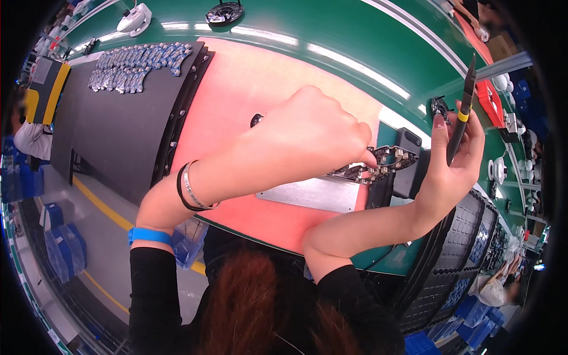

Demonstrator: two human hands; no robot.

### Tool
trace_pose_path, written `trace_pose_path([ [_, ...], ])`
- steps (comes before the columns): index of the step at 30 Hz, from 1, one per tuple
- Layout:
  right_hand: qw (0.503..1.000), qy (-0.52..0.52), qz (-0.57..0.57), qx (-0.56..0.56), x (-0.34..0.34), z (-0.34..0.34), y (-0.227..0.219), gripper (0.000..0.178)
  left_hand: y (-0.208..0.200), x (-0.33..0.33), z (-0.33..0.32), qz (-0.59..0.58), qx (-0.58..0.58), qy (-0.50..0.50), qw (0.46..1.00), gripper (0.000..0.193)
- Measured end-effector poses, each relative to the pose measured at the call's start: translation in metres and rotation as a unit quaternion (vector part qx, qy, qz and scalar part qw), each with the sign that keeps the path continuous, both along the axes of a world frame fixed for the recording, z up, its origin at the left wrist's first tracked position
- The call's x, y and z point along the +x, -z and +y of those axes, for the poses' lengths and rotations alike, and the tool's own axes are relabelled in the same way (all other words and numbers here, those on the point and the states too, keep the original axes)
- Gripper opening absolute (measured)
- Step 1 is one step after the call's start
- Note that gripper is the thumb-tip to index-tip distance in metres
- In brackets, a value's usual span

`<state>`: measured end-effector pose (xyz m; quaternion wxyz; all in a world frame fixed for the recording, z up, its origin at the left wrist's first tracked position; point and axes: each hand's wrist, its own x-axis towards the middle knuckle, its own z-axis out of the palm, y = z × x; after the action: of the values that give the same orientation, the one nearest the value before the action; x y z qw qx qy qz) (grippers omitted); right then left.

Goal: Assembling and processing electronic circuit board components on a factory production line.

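My left hand (322,133) is closed in front of me, its back turned up. From beneath its fingers sticks out a black frame-like part with small metal pieces (393,160); the thumb lies against it, and the rest of the grip is hidden. My right hand (455,142), raised at the right, is closed round a slim black pointed tool with a yellow band (463,112), tip up. Its exact kind cannot be made out. Under the left hand lies a silver metal plate (310,194) on the pink mat (228,77).
Rows of small blue-and-silver parts (142,59) lie on a dark grey board (118,112) at the left. A round black part (225,13) sits on the green bench (331,35). A black phone-like device (408,163) lies between my hands. Black trays (458,242) stand at right.
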<state>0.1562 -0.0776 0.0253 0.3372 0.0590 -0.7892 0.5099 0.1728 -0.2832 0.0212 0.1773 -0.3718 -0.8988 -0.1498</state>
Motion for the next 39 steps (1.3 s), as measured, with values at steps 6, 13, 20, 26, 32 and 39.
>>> trace_pose_path([
  [6, 1.0, -0.007, 0.001, -0.006, 0.0, 0.003, 0.0, 0.036, 0.001, -0.002, 0.004, -0.005, -0.034, -0.036, 0.999, 0.044],
  [13, 0.999, -0.017, -0.008, -0.028, -0.003, 0.004, 0.002, 0.036, 0.002, 0.0, 0.015, -0.013, -0.008, -0.056, 0.998, 0.047],
  [20, 1.0, 0.01, -0.023, -0.002, -0.005, 0.007, 0.004, 0.036, 0.012, -0.007, 0.011, 0.107, -0.064, -0.084, 0.989, 0.053],
  [26, 1.0, 0.006, -0.024, -0.011, -0.008, 0.006, 0.005, 0.036, 0.008, 0.008, 0.0, 0.152, -0.081, -0.128, 0.977, 0.053],
  [32, 0.999, 0.016, -0.038, 0.011, -0.009, 0.0, 0.003, 0.036, 0.015, 0.001, 0.003, 0.134, -0.073, -0.113, 0.982, 0.05],
  [39, 0.999, 0.008, -0.039, -0.019, -0.009, 0.004, 0.005, 0.036, 0.024, -0.006, 0.01, 0.179, -0.056, -0.106, 0.976, 0.05],
])
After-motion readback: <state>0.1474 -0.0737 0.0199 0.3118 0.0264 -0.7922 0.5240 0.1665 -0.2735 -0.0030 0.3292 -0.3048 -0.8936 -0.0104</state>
